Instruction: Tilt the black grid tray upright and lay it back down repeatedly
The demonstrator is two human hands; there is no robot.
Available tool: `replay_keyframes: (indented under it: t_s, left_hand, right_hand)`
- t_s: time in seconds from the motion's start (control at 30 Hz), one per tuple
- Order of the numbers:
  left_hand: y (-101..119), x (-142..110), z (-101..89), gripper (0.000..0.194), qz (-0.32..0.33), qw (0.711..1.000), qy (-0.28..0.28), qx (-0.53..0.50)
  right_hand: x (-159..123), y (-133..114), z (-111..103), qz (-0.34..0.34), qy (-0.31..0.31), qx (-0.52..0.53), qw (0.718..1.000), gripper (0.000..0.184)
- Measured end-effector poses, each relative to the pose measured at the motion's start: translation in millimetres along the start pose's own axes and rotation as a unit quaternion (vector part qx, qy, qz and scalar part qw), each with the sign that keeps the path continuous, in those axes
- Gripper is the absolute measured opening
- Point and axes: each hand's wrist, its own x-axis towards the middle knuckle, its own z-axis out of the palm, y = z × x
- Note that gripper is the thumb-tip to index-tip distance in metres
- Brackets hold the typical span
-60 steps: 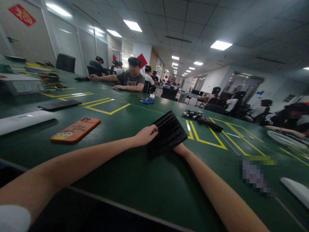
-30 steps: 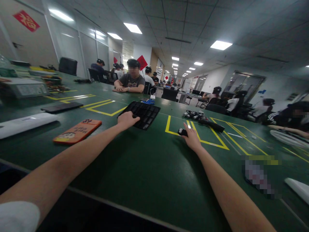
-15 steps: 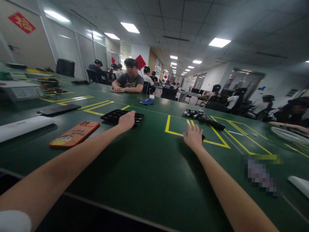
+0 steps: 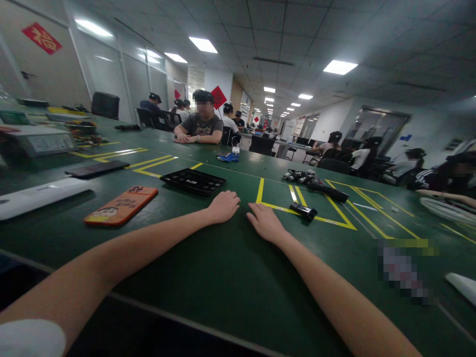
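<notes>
Palm down on the green table (image 4: 208, 277), my left hand (image 4: 224, 206) rests with nothing in it, its fingers loosely extended. Just beyond it lies a flat black tray (image 4: 193, 181) with several compartments, apart from the fingers. My right hand (image 4: 266, 221) is also palm down on the tabletop, fingers stretched out, a small gap from the left. To its right, on the yellow tape line, sits a small black glossy block-like object (image 4: 304, 210) whose kind I cannot make out.
An orange phone case (image 4: 122, 206), a dark phone (image 4: 97, 169) and a long white object (image 4: 44, 197) lie at left. Farther back are a bundle of black cables (image 4: 312, 181) and a blue item (image 4: 228, 157). A person (image 4: 201, 121) sits across the table.
My left hand has come off the black tray toward me and right. My right hand has moved left, away from the small black object, which now shows fully.
</notes>
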Motion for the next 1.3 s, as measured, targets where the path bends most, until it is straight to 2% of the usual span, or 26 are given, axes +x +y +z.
replay_keyframes:
  t_s: [0.1,0.2,0.27,0.33,0.47,0.57,0.63,0.73,0.83,0.97,1.03,1.07,1.1,1.17,1.23,1.3]
  left_hand:
    - [29,-17,-11.1,0.03,0.089,0.994,-0.018,-0.058]
    - [55,-30,-20.1,0.031,0.178,0.975,-0.056,-0.125]
    - [63,-33,-23.5,0.03,0.196,0.968,-0.063,-0.142]
    - [65,-33,-24.2,0.03,0.192,0.968,-0.065,-0.15]
    - [58,-28,-19.0,0.03,0.163,0.977,-0.04,-0.129]
    - [41,-20,-12.9,0.029,0.117,0.991,0.009,-0.057]
    - [24,-14,-9.8,0.029,0.063,0.998,0.018,0.002]
    - [0,-10,-8.8,0.031,-0.018,0.998,-0.047,0.049]
    - [-10,-10,-11.2,0.03,-0.027,0.992,-0.101,0.065]
    - [-13,-8,-12.2,0.028,-0.027,0.996,-0.076,0.037]
    - [-22,-3,-12.7,0.024,-0.089,0.993,-0.024,-0.068]
    - [-30,0,-13.9,0.021,-0.15,0.977,0.007,-0.148]
    - [-39,4,-16.2,0.018,-0.219,0.948,0.037,-0.229]
    - [-62,9,-23.3,0.015,-0.342,0.872,0.078,-0.34]
    - [-87,9,-32.2,0.015,-0.393,0.846,0.096,-0.348]
    - [-110,4,-39.7,0.015,-0.427,0.838,0.109,-0.323]
  right_hand:
    - [1,37,-19,0.088,0.084,-0.085,0.989,0.044]
    - [-8,80,-33,0.185,0.143,-0.184,0.955,0.045]
    - [-17,103,-37,0.247,0.129,-0.199,0.94,0.044]
    - [-23,119,-37,0.285,0.092,-0.181,0.937,0.044]
    - [-24,131,-36,0.276,0.052,-0.183,0.942,0.044]
    - [-22,131,-36,0.257,0.048,-0.207,0.943,0.045]
    - [-22,131,-36,0.253,0.043,-0.209,0.944,0.046]
    - [-21,133,-35,0.26,0.042,-0.206,0.942,0.047]
    - [-21,135,-34,0.264,0.045,-0.203,0.942,0.047]
    - [-22,134,-34,0.254,0.048,-0.209,0.943,0.043]
    - [-22,133,-34,0.25,0.046,-0.218,0.942,0.041]
    - [-22,132,-34,0.249,0.046,-0.22,0.942,0.041]
    - [-23,132,-34,0.25,0.047,-0.221,0.942,0.042]
    - [-23,133,-34,0.251,0.05,-0.217,0.942,0.043]
    - [-22,134,-34,0.252,0.049,-0.214,0.942,0.044]
    - [-22,135,-33,0.253,0.048,-0.214,0.942,0.046]
